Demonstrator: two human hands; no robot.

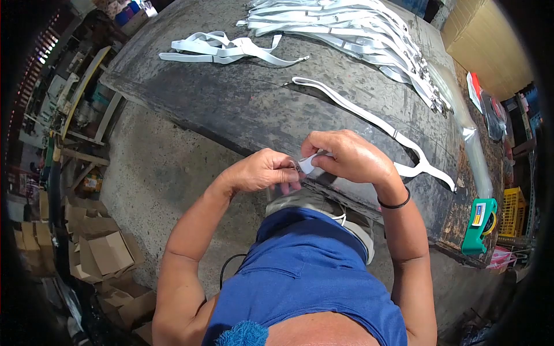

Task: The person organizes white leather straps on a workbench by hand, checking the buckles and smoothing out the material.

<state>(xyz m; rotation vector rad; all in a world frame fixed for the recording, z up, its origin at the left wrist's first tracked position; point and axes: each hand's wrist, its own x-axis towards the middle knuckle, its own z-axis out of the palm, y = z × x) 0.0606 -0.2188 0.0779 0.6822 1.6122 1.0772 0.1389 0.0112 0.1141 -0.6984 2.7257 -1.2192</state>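
A pair of white elastic suspenders lies across the dark table, its straps meeting in a Y near the table's right side. One strap runs under my right hand, whose thumb and fingers pinch the white strap end. My left hand is closed at the tip of that strap, on what looks like a small metal clip, mostly hidden by the fingers. Both hands meet just above the table's near edge. Another loose metal end sits at the far tip of the suspenders.
A large pile of white suspenders with metal clips covers the back of the table. A smaller bunch lies at the back left. A green tape dispenser and rolled clear plastic are at the right; cardboard boxes stand on the left floor.
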